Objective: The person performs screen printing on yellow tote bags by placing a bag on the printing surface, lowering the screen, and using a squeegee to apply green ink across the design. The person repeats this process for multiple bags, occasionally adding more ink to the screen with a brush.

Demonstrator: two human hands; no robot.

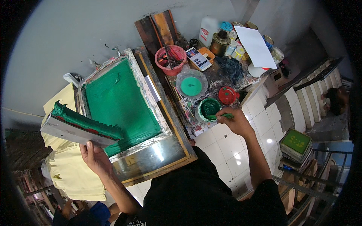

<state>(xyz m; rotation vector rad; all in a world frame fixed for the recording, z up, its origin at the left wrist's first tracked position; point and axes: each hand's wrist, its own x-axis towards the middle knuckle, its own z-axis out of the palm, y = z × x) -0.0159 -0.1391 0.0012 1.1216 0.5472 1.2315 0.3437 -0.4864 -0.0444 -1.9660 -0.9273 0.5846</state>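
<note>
My left hand [95, 160] grips a pale squeegee [71, 132] by its near end, thumb on top. Thick green ink coats the squeegee's upper edge, which is held over the left part of a printing screen [117, 98]. Green ink covers the mesh inside the screen's stained frame [164, 132]. Pinched in my right hand [233, 121] is a green-smeared stick [214, 117], its far end at the mouth of a white tub [199, 115] of dark green ink. Its tip cannot be made out. A bowl [203, 81] of lighter green liquid stands just behind the tub.
A red container [227, 95], a pink basin [181, 52], a phone [198, 59] and several cans crowd the bench. Yellow cloth [77, 180] hangs left of the screen. Stacked screens [296, 143] stand at right. Other people show partly at lower left and far right.
</note>
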